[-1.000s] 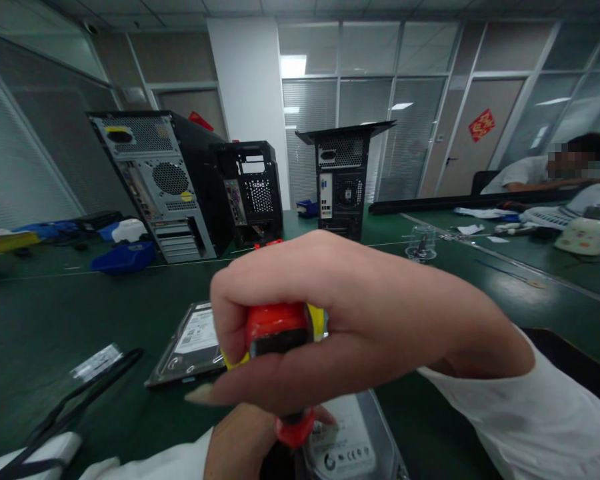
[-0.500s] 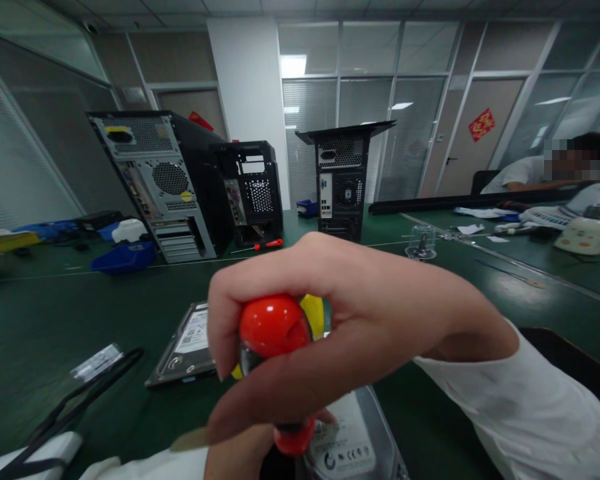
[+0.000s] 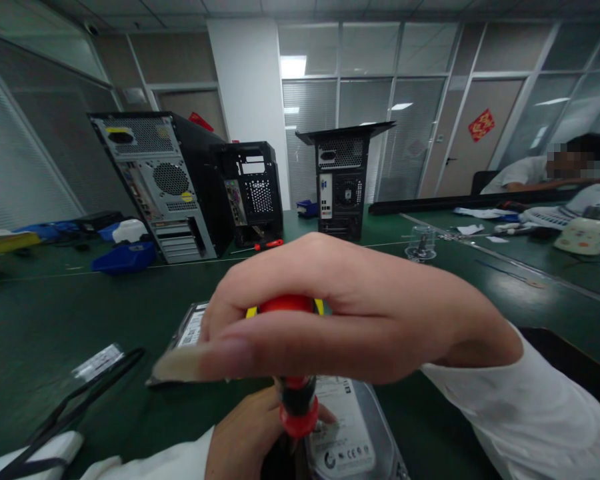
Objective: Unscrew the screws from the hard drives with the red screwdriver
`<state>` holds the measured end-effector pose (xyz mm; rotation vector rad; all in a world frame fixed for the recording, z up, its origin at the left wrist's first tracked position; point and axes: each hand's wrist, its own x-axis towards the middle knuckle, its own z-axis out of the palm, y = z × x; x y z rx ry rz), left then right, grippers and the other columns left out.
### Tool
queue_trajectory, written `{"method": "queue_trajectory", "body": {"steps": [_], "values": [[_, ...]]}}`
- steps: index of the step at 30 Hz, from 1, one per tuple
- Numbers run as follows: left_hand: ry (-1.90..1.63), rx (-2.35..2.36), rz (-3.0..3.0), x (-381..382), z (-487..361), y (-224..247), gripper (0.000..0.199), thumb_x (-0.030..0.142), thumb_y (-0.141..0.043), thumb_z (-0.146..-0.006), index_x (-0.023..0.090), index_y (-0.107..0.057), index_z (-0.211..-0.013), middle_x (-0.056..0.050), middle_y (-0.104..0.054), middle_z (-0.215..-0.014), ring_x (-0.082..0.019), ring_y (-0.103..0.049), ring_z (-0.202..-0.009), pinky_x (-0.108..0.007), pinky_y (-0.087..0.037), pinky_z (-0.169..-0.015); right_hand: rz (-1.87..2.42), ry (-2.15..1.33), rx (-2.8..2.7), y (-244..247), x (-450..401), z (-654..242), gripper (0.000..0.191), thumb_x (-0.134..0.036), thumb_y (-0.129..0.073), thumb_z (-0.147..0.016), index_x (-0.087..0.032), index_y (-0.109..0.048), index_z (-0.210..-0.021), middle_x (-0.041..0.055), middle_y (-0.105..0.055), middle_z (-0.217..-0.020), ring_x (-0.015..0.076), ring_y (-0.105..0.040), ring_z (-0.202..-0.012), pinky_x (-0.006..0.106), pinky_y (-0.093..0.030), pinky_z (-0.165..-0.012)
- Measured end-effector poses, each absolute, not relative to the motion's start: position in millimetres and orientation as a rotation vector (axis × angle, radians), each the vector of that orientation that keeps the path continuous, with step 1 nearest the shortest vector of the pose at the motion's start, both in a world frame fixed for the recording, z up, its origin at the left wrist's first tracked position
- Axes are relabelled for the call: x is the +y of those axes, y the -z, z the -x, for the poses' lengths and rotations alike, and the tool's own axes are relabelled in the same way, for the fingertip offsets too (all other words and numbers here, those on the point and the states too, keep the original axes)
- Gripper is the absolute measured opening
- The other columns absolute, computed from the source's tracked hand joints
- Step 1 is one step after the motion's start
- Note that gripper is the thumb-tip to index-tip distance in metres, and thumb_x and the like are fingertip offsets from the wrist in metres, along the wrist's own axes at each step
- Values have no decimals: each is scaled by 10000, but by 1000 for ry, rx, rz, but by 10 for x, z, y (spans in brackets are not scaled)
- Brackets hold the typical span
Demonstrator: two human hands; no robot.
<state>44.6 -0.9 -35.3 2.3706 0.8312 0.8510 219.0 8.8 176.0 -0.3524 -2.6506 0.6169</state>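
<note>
Fingers of right hand (image 3: 330, 300) wrap screwdriver (image 3: 299, 407); left hand (image 3: 245, 427) has fingertip on hard drive (image 3: 347, 430) below, rest of grip hidden from me. Drive looks dense, rigid, smooth, jolt-sensitive; best held by side edges.

The green table (image 3: 80, 313) carries three computer cases (image 3: 163, 180) and blue trays (image 3: 124, 259).

"What stands at the back?"
"Three computer towers (image 3: 167, 180), a blue bin (image 3: 124, 259) just beside the leftmost."
"And to the right?"
"A clear cup (image 3: 421, 244), a spotted container (image 3: 585, 235) and, beyond them, a person (image 3: 517, 176)."
</note>
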Motion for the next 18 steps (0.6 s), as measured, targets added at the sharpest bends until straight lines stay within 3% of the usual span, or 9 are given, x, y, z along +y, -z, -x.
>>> {"method": "queue_trajectory", "body": {"steps": [3,8,14,18], "values": [[-845,801,-2368,-2,-431,327,458,553,-664,-622,272,-628,-982,-10,-610,-792,-171,-565,-687,-267,-492,-728,393,-839,-2616,-1825,21,-2227,408,-382,-283,-906,-174,-621,-809,0,-624,-910,91,-576,-904,199,-462,-789],[-736,796,-2421,16,-377,377,523,576,-673,-603,261,-611,-1017,-17,-625,-820,-172,-568,-683,-298,-495,-763,273,-954,-2624,-1839,21,-2269,387,-443,-328,-864,-240,-657,-852,6,-591,-810,117,-550,-953,192,-460,-710],[-544,1039,-2430,-42,-326,416,646,640,-677,-548,272,-595,-1072,-40,-625,-924,-214,-579,-758,-327,-508,-745,236,-854,-2638,-1814,100,-2256,401,-446,-323,-872,-250,-672,-844,-17,-571,-763,69,-548,-713,151,-446,-651],[-498,1002,-2392,-82,-319,268,558,558,-691,-618,293,-575,-1095,-31,-633,-1010,-239,-604,-856,-326,-515,-773,330,-725,-2704,-1808,1,-2269,465,-432,-281,-897,-232,-680,-768,-31,-539,-646,46,-511,-602,131,-424,-570]]}}
